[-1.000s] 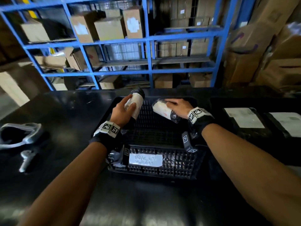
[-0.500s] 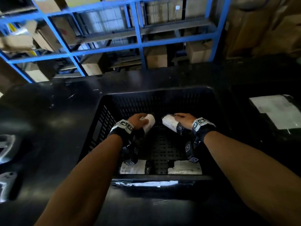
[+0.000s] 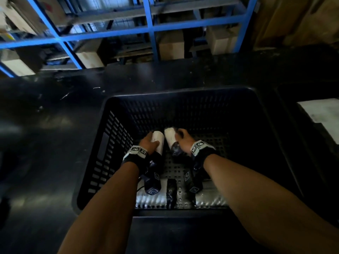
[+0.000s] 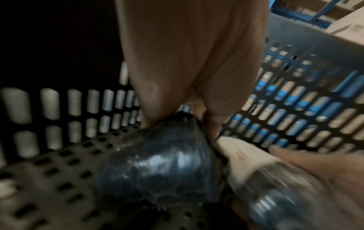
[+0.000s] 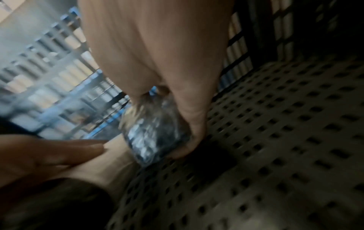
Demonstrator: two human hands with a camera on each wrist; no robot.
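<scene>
Head view: I see the left hand [image 3: 147,143] and the right hand [image 3: 183,139] low inside the black crate [image 3: 110,143], which stands on the dark table [image 3: 55,143]. Each hand has its fingers curled round a cylindrical parcel with a white middle and a black-wrapped end. The left parcel [image 3: 159,142] and the right parcel [image 3: 170,137] lie side by side near the crate's middle, their far ends just beside each other and their near ends spread apart. Flat packets [image 3: 150,198] lie on the crate floor against the near wall, under the wrists. A white-labelled package [image 3: 321,114] sits on the table right of the crate, and blue shelving [image 3: 150,30] stands beyond it. Left wrist view: the left hand [image 4: 187,62] clamps the left parcel [image 4: 157,168] between thumb and fingers, its glossy black end low over the perforated floor. The right parcel [image 4: 256,163] lies just beside it. Right wrist view, blurred: the right hand [image 5: 157,54] grips the right parcel [image 5: 153,132] from above, with the left hand's fingers [image 5: 59,152] at lower left. I cannot tell whether either parcel rests on the floor.
</scene>
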